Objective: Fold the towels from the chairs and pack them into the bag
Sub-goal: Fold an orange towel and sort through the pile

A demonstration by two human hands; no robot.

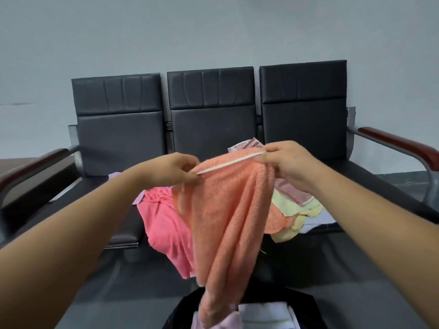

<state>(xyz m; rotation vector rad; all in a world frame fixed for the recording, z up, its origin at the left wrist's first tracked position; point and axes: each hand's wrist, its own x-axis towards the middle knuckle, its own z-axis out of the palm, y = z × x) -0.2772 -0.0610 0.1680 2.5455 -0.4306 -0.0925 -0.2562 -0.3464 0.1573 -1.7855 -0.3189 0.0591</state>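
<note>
Salmon-orange terry up in the air: the orange towel (228, 210) hangs from both hands in front of the black chairs (211, 119). The left hand (171, 169) pinches one end of the white-trimmed top hem between thumb and fingertips. The right hand (285, 162) grips the other end, fingers curled over a bunched corner. The hem runs taut between them and slopes up toward the right hand, which sits higher and farther out.

Here's what the next move turns on, I'd say. The towel's long axis drops straight down from that hem, gathered in loose pleats rather than spread flat. Its tail dangles at the mouth of the black bag (304, 305), right below and close to the person. Whether it touches the white folded towel (261, 309) inside, I can't tell.

My read is that it wants spreading wider before any fold, or the halves won't line up.

Waiting on the seats behind are a pink towel (164, 224) to the left and a pale yellow towel (294, 210) to the right.
</note>
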